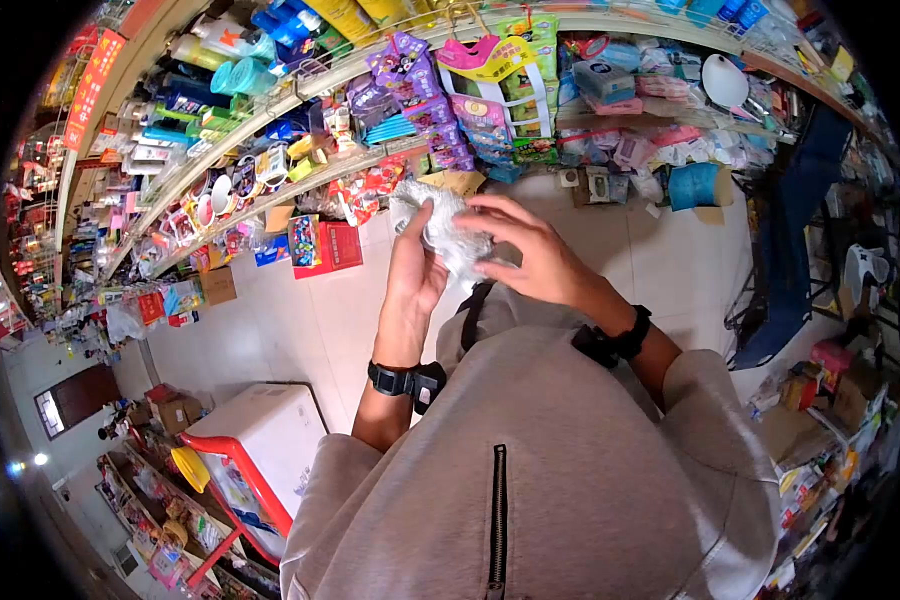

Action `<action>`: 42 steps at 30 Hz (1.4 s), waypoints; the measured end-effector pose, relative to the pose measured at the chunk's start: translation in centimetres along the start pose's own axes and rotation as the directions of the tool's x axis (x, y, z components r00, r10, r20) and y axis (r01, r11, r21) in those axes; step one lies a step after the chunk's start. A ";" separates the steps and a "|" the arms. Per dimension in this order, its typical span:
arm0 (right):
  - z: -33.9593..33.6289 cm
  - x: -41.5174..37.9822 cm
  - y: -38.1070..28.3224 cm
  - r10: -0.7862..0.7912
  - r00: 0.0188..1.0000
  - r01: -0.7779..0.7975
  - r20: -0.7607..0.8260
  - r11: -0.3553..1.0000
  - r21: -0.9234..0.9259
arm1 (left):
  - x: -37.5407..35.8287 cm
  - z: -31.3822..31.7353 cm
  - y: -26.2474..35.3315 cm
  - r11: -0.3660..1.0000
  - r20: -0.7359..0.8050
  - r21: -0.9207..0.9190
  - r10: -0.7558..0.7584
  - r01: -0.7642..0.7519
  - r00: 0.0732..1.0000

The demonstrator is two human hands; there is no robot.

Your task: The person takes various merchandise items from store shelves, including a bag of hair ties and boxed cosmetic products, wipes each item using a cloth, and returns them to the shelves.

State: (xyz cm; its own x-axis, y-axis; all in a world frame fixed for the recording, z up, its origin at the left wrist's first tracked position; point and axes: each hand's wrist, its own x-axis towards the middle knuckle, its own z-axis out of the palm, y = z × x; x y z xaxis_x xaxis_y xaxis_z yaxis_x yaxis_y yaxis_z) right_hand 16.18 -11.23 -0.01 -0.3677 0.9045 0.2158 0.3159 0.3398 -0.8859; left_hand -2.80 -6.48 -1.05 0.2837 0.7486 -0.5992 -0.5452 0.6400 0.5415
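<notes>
In front of my chest is a silvery-white, crinkled packet [457, 232] with a mesh-like texture and a thin, clear plastic part hanging below. My left hand [417, 268] grips its left side, thumb pointing up across the front. From the right, my right hand [538, 252] reaches over the packet's edge, its fingers curved and its fingertips on the surface. What is inside the packet I cannot tell. Both wrists wear black straps, the left one carrying a small dark box [428, 386]. Just beyond the packet, a tan cardboard piece [454, 181] lies by the shelf.
Curved shelves hold bottles, cups and packets ahead. Purple snack packs [432, 105] and a pink-yellow bag [480, 85] hang from the rack. A red box [338, 246] stands on the tiled floor [300, 320]. A red-edged white freezer [260, 440] is at lower left, a dark blue folding chair [795, 260] at right.
</notes>
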 end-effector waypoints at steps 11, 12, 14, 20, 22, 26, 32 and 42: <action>5.0 3.6 2.8 0.294 0.875 -0.134 -0.384 0.911 0.390 | -2.8 -0.5 -0.8 0.749 -0.017 0.558 0.441 -0.357 0.897; 4.9 3.5 3.4 0.306 0.893 -0.189 -0.331 0.921 0.340 | -2.3 -1.0 -0.7 0.739 -0.024 0.530 0.504 -0.417 0.863; 4.0 3.8 4.2 0.308 0.883 -0.185 -0.353 0.922 0.341 | -1.4 -3.8 -0.2 0.721 -0.009 0.556 0.503 -0.414 0.864; -6.2 2.7 10.7 0.309 0.701 -0.265 -0.642 0.949 0.167 | -2.5 -10.7 4.7 0.437 0.050 0.783 0.665 -0.443 0.745; -7.9 2.1 9.9 0.290 0.766 -0.299 -0.573 0.951 0.082 | -3.6 -10.5 6.2 0.316 0.110 0.857 0.660 -0.407 0.743; -7.7 1.6 9.2 0.271 0.836 -0.236 -0.477 0.962 0.134 | -4.5 -10.1 7.8 0.210 0.088 0.931 0.663 -0.298 0.743; -9.1 1.2 9.8 0.265 0.875 -0.281 -0.406 0.959 0.019 | -4.7 -10.2 8.3 0.030 0.226 0.938 0.706 -0.346 0.672; -9.3 3.2 6.4 0.249 0.868 -0.204 -0.429 0.968 0.148 | -7.9 -12.4 9.5 0.393 0.260 0.838 0.319 -0.377 0.911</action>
State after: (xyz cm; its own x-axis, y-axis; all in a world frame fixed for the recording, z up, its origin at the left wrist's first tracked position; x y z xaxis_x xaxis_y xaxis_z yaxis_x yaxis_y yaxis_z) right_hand 25.20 -3.79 -1.17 0.1344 0.9805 0.1434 0.2515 0.1062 -0.9620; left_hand -20.01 -8.48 1.48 0.2901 0.9314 -0.2198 0.3399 0.1144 0.9335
